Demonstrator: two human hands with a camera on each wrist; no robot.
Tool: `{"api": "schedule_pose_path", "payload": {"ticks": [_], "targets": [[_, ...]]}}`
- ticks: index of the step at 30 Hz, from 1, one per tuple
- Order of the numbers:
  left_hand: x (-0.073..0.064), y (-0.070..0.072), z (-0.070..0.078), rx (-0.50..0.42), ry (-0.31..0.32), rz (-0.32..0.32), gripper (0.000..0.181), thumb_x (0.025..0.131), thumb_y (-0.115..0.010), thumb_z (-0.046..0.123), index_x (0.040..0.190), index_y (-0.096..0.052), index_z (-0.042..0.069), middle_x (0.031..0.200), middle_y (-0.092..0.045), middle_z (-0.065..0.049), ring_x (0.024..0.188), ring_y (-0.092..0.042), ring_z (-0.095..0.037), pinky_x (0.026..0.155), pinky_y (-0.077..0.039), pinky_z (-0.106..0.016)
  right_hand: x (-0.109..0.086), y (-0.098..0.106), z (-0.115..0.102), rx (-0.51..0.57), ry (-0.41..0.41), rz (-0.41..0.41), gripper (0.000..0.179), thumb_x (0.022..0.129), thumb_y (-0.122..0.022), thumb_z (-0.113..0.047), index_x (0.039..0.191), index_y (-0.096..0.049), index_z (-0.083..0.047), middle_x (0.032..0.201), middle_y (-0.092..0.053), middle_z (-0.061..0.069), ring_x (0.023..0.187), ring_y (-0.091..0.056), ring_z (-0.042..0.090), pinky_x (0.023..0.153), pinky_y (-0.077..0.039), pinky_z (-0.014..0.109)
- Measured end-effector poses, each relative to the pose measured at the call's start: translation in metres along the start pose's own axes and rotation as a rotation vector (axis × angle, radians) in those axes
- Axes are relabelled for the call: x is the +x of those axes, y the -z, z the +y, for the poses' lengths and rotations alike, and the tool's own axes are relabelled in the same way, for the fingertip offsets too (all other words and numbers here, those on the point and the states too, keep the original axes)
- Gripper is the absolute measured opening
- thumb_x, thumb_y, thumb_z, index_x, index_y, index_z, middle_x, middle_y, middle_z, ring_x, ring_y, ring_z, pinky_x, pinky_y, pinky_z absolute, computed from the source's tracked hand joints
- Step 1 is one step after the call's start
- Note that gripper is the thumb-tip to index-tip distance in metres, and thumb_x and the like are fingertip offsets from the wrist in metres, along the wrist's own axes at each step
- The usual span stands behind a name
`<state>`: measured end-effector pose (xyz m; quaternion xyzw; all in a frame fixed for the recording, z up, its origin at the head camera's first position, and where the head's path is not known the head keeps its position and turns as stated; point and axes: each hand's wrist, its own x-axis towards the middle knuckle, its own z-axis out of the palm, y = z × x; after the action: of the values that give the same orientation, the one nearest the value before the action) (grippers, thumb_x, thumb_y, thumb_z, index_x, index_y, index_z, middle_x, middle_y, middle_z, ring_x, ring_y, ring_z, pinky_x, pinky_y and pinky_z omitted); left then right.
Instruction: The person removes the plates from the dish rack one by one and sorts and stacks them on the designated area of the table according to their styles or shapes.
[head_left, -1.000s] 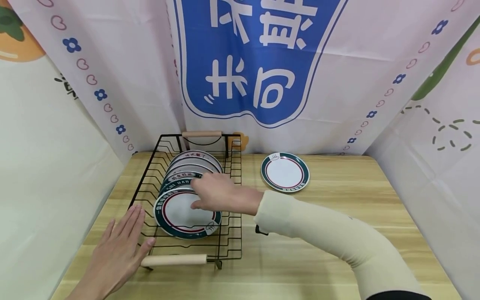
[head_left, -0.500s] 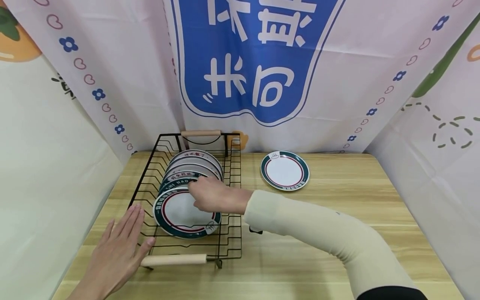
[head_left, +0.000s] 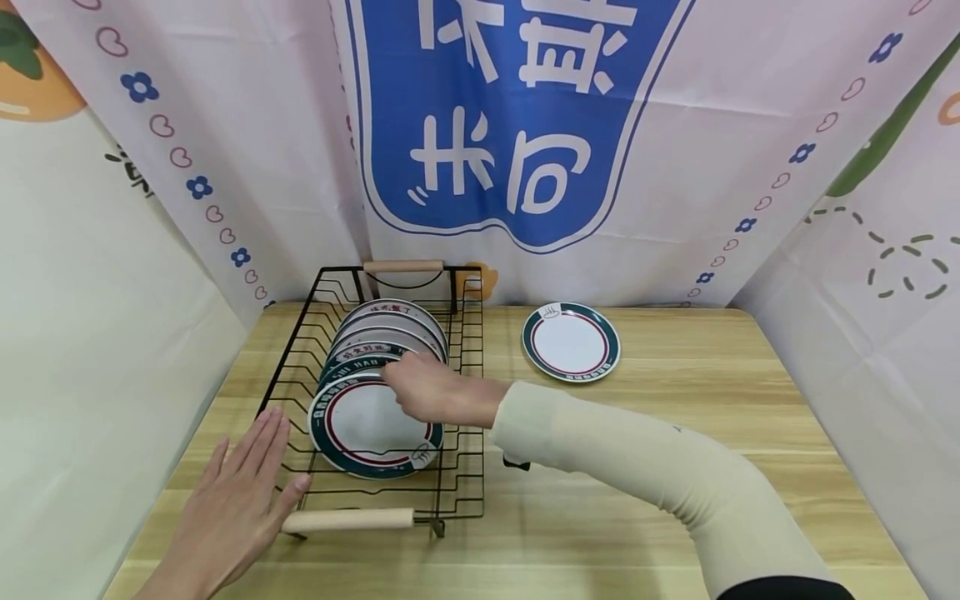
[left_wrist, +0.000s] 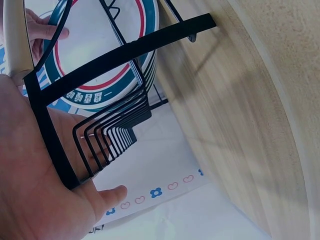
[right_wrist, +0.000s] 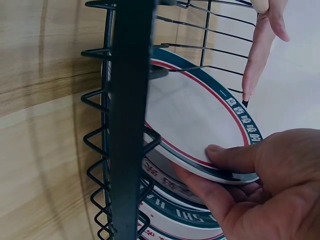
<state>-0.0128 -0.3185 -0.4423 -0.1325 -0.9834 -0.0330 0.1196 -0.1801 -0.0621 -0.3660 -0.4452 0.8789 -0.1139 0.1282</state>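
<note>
- Right hand (head_left: 431, 388) pinches front plate's (head_left: 372, 429) top rim in the dish rack (head_left: 457, 492), tabletop's back-left.
- Left hand (head_left: 236, 500), fingers straight, presses rack's front-left corner.

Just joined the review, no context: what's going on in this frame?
A person is working at a black wire dish rack on a wooden table. The right hand pinches the top rim of the front plate, thumb on its face, fingers behind. That plate stands on edge in the rack, with more plates slotted behind it. The left hand lies flat against the rack's near left corner, beside its wooden handle. One more plate lies flat on the table to the right.
</note>
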Motion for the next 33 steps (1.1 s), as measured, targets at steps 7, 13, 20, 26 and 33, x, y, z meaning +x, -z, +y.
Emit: {"api": "schedule_pose_path", "payload": {"ticks": [7, 13, 20, 26, 33], "targets": [[-0.001, 0.001, 0.001, -0.003, 0.007, -0.004, 0.078, 0.112, -0.047, 0.046, 0.167, -0.02, -0.002, 0.178, -0.009, -0.014, 0.165, 0.001, -0.022, 0.129, 0.017, -0.039, -0.003, -0.001, 0.001, -0.036, 0.055, 0.04, 0.016, 0.104, -0.064, -0.005, 0.117, -0.072, -0.006, 0.098, -0.075, 0.003, 0.089, -0.071, 0.012, 0.073, -0.058, 0.022], [-0.001, 0.002, 0.001, 0.0, 0.013, -0.015, 0.078, 0.112, -0.046, 0.046, 0.167, -0.019, -0.002, 0.178, -0.007, -0.014, 0.165, 0.001, -0.023, 0.129, 0.018, -0.038, -0.01, -0.001, 0.002, -0.012, 0.088, 0.073, 0.018, 0.104, -0.062, -0.002, 0.119, -0.072, -0.004, 0.094, -0.073, 0.003, 0.081, -0.068, 0.01, 0.07, -0.056, 0.018], [-0.001, 0.002, 0.0, 0.007, 0.011, -0.021, 0.079, 0.112, -0.046, 0.046, 0.167, -0.017, -0.002, 0.178, -0.006, -0.014, 0.165, 0.002, -0.024, 0.128, 0.019, -0.038, -0.02, 0.004, 0.003, 0.011, 0.073, 0.142, 0.02, 0.102, -0.064, 0.002, 0.12, -0.071, -0.001, 0.097, -0.078, 0.008, 0.083, -0.077, 0.013, 0.062, -0.054, 0.013], [0.0, 0.002, -0.001, 0.008, 0.006, -0.017, 0.079, 0.112, -0.046, 0.045, 0.168, -0.014, -0.001, 0.179, -0.004, -0.013, 0.165, 0.003, -0.024, 0.129, 0.019, -0.039, -0.03, 0.013, 0.007, 0.024, 0.04, 0.21, 0.011, 0.104, -0.066, -0.004, 0.114, -0.071, -0.001, 0.086, -0.077, 0.009, 0.071, -0.076, 0.014, 0.055, -0.051, 0.012], [0.001, 0.001, 0.001, 0.01, 0.015, -0.031, 0.079, 0.112, -0.046, 0.045, 0.168, -0.013, -0.001, 0.179, -0.003, -0.014, 0.165, 0.004, -0.024, 0.128, 0.02, -0.038, -0.047, 0.028, 0.018, 0.148, 0.032, 0.272, 0.013, 0.105, -0.065, -0.007, 0.116, -0.07, -0.001, 0.084, -0.075, 0.009, 0.063, -0.069, 0.009, 0.062, -0.054, 0.015]]}}
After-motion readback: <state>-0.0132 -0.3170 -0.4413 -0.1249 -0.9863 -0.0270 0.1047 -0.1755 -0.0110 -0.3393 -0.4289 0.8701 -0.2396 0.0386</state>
